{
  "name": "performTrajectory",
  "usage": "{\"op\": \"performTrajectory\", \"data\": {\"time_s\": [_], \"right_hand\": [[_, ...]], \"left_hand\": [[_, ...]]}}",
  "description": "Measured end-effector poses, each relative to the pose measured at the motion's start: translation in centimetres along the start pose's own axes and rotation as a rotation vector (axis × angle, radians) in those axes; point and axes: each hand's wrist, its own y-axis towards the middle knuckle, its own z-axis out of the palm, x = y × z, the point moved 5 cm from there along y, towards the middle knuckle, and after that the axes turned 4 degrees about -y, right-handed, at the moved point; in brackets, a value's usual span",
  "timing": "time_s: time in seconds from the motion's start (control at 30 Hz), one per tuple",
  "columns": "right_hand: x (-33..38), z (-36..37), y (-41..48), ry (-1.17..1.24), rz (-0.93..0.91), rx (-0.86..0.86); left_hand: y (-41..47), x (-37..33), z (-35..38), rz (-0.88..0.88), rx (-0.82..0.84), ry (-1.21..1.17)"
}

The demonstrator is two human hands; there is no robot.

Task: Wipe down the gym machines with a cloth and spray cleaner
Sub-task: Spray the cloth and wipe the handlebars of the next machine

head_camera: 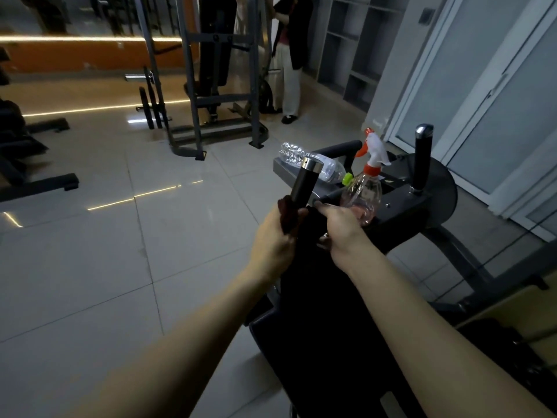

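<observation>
A black gym machine point(401, 212) stands in front of me with two upright handles. My left hand point(275, 239) grips a dark red cloth point(287, 217) wrapped round the base of the left handle point(304, 184), which has a chrome cap. My right hand point(339, 227) grips the machine's dark frame just right of that handle. A clear spray bottle point(366, 188) with an orange-and-white trigger head stands on the machine behind my right hand. The black padded seat point(325, 312) lies under my forearms.
A clear plastic water bottle point(310, 164) with a green cap lies on the machine's grey shelf. The right handle point(422, 158) stands upright. A grey weight machine point(211, 86) and a standing person point(291, 55) are behind. Shelving and a glass door are on the right.
</observation>
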Motion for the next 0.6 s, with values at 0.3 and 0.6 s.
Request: {"op": "performTrajectory", "data": {"time_s": [0.3,0.6], "right_hand": [[-1.2,1.3,1.1,-0.039,0.096,0.130],[-1.5,1.5,-6.7,-0.235,-0.142,0.052]], "left_hand": [[-1.4,0.8,-1.5,0.226,-0.180,0.595],[3.7,-0.1,-0.5,-0.435,0.171,-0.378]]}}
